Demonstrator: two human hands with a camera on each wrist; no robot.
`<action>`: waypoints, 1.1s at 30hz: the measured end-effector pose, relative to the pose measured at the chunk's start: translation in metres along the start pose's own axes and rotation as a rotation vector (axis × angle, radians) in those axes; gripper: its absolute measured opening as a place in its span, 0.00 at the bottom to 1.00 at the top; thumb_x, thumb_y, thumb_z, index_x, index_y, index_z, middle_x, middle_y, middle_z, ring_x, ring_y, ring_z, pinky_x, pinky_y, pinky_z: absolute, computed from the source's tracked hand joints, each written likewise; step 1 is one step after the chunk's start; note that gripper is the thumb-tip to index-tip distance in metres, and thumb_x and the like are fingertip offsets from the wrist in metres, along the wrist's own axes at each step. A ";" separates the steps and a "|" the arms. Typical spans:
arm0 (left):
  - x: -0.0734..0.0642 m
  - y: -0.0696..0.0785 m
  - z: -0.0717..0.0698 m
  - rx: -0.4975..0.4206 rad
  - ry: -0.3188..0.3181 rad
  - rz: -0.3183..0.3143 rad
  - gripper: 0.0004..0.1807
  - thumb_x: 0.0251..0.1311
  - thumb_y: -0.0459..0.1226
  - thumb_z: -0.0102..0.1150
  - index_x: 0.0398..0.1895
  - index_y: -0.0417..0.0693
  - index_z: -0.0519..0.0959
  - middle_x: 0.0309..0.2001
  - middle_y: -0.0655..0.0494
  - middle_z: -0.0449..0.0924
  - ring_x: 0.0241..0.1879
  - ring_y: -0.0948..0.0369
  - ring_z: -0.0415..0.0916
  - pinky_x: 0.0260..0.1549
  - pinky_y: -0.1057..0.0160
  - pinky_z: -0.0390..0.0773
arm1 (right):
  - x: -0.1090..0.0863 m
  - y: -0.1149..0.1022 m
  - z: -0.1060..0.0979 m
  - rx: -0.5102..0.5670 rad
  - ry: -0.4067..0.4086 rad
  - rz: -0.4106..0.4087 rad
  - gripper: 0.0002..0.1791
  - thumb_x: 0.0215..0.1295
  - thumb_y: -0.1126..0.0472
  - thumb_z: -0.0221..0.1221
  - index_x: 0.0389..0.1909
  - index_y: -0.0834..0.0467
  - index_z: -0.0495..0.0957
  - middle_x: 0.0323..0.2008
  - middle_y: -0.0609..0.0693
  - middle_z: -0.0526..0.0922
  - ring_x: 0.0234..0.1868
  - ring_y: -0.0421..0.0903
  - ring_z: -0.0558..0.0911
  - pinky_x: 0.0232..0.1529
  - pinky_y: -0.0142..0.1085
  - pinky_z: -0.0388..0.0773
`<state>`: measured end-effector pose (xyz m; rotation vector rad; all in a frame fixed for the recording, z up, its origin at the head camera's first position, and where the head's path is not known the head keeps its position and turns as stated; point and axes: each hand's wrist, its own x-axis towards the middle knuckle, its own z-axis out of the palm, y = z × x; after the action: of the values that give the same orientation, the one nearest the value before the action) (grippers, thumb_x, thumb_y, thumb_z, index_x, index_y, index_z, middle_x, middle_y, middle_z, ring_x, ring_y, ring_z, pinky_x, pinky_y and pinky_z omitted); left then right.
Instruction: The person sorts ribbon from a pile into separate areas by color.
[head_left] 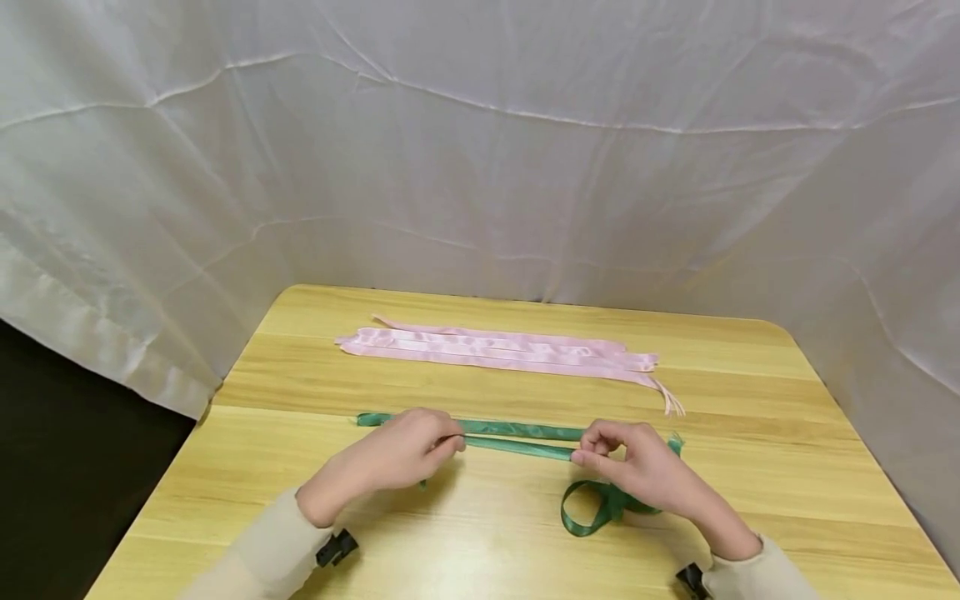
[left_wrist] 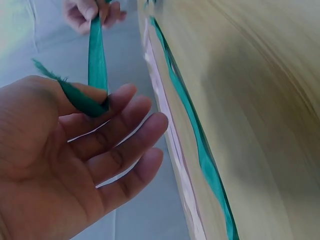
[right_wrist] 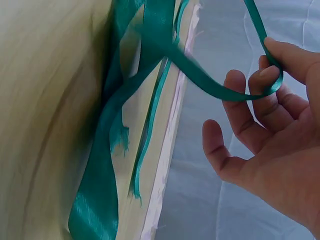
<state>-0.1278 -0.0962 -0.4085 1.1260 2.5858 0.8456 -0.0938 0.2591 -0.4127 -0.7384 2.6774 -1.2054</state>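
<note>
My left hand (head_left: 408, 450) pinches a green satin ribbon (head_left: 517, 447) near one end. In the left wrist view its short frayed end (left_wrist: 75, 96) sticks out past the thumb, and the other fingers spread loosely. My right hand (head_left: 637, 471) grips the same ribbon further along, so a straight stretch runs between both hands. The right wrist view shows the ribbon (right_wrist: 212, 89) bending round the fingers and hanging back in slack loops. Beneath that hand a loose green loop (head_left: 570, 517) rests on the table. Just behind the stretch lies another green strip (head_left: 525, 430), partly covered by my hands.
Several pink ribbon strips (head_left: 487, 350) lie side by side further back, with loose threads (head_left: 670, 400) at their right end. The wooden table (head_left: 750, 383) has rounded back corners. A pale cloth curtain (head_left: 480, 183) hangs behind it and at both sides.
</note>
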 end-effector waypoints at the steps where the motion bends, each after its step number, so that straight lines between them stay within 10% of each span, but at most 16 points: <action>1: -0.003 -0.002 -0.002 -0.007 -0.007 -0.005 0.14 0.80 0.36 0.52 0.32 0.49 0.81 0.25 0.67 0.71 0.25 0.71 0.62 0.36 0.67 0.74 | 0.000 0.000 -0.001 0.001 -0.005 0.001 0.05 0.74 0.54 0.65 0.36 0.43 0.82 0.29 0.41 0.82 0.29 0.34 0.76 0.26 0.31 0.71; 4: -0.012 -0.010 -0.008 -0.025 -0.027 -0.033 0.17 0.80 0.36 0.52 0.26 0.49 0.77 0.21 0.66 0.64 0.22 0.72 0.58 0.36 0.66 0.73 | 0.000 0.001 -0.002 0.005 -0.019 0.012 0.04 0.75 0.54 0.64 0.37 0.47 0.82 0.30 0.45 0.83 0.29 0.34 0.75 0.26 0.30 0.70; 11: -0.035 -0.033 -0.021 -0.087 -0.031 -0.109 0.16 0.79 0.32 0.51 0.29 0.47 0.81 0.33 0.55 0.86 0.20 0.72 0.60 0.32 0.68 0.73 | 0.000 0.009 -0.004 0.029 -0.052 0.049 0.07 0.76 0.54 0.63 0.39 0.52 0.82 0.29 0.47 0.82 0.24 0.32 0.70 0.26 0.30 0.69; 16: -0.047 -0.048 -0.028 -0.087 -0.011 -0.163 0.17 0.77 0.32 0.54 0.24 0.46 0.77 0.18 0.64 0.66 0.17 0.72 0.60 0.26 0.69 0.68 | 0.000 0.017 -0.005 -0.004 -0.045 0.064 0.07 0.76 0.55 0.62 0.39 0.54 0.83 0.25 0.41 0.76 0.23 0.32 0.69 0.27 0.30 0.70; 33: -0.059 -0.068 -0.033 -0.106 0.013 -0.283 0.11 0.78 0.35 0.55 0.33 0.47 0.81 0.19 0.62 0.74 0.19 0.68 0.67 0.27 0.68 0.69 | -0.003 0.031 -0.009 -0.091 -0.073 0.207 0.09 0.76 0.56 0.62 0.35 0.54 0.82 0.22 0.40 0.73 0.20 0.33 0.69 0.25 0.31 0.69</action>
<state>-0.1417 -0.1902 -0.4233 0.7063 2.5912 0.9106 -0.1057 0.2839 -0.4296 -0.4895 2.6844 -0.9937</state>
